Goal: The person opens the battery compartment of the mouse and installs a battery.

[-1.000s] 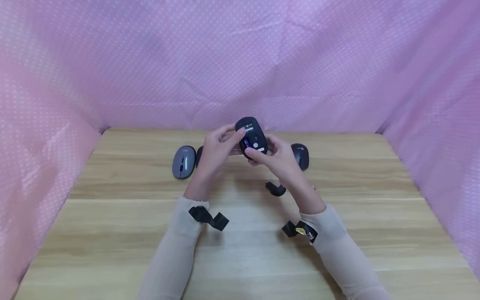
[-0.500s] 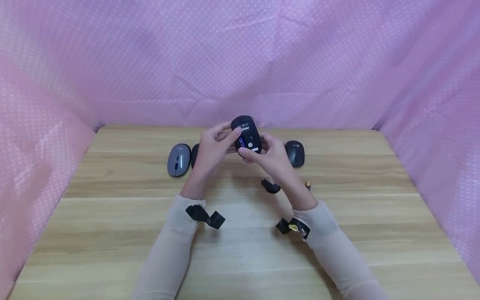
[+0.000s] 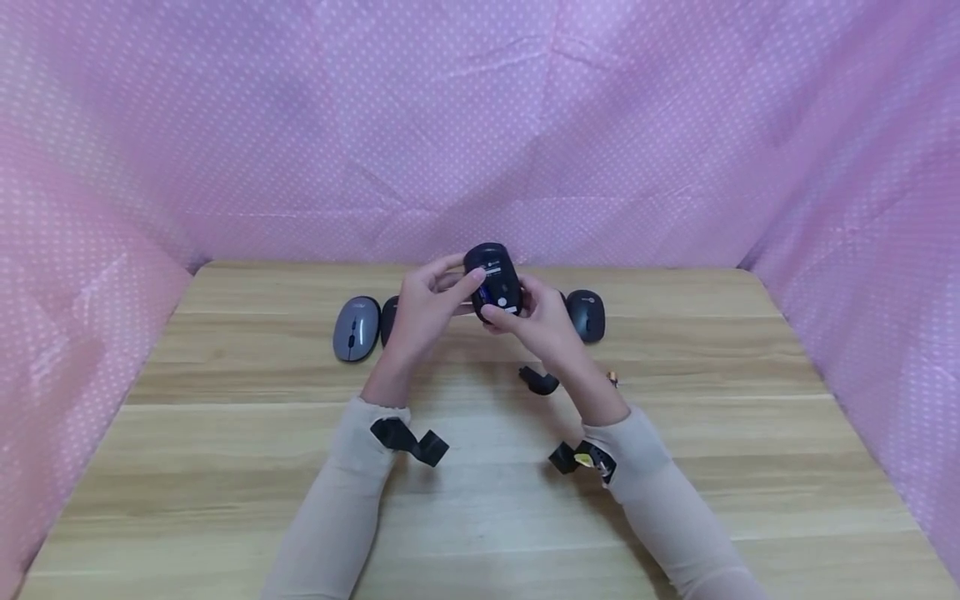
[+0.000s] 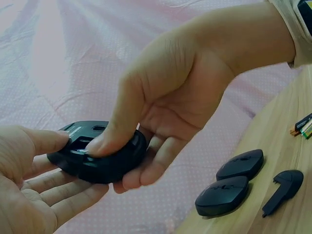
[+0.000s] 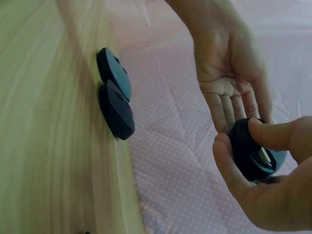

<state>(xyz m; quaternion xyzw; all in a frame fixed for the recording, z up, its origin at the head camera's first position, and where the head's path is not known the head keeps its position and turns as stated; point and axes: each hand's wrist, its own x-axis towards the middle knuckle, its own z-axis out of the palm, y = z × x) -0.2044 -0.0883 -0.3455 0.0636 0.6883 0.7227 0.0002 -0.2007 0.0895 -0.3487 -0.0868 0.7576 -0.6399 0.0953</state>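
Observation:
A black computer mouse [image 3: 506, 279] is held bottom side up above the back of the table, its labelled underside facing the head camera. My left hand [image 3: 423, 308] grips its left side, thumb on the underside and fingers beneath. On the other side my right hand [image 3: 547, 329] holds the lower end, with its thumb pressing at the open battery slot. Inside that slot a shiny piece [image 5: 263, 156] shows in the right wrist view; the thumb partly hides it. A loose black curved cover [image 4: 287, 185] lies on the table below the right hand.
Left of the hands, a grey mouse [image 3: 356, 329] stands beside a black mouse [image 3: 387, 321] partly behind the left wrist. Two black mice, one of them here [image 4: 241, 163], stand at the right. Small batteries [image 4: 304, 126] lie near the right forearm. Pink dotted sheeting [image 3: 480, 125] surrounds the table.
The head view has shifted slightly. Both hands keep their hold on the mouse, with hardly any movement against it; the small batteries now show beside the right forearm.

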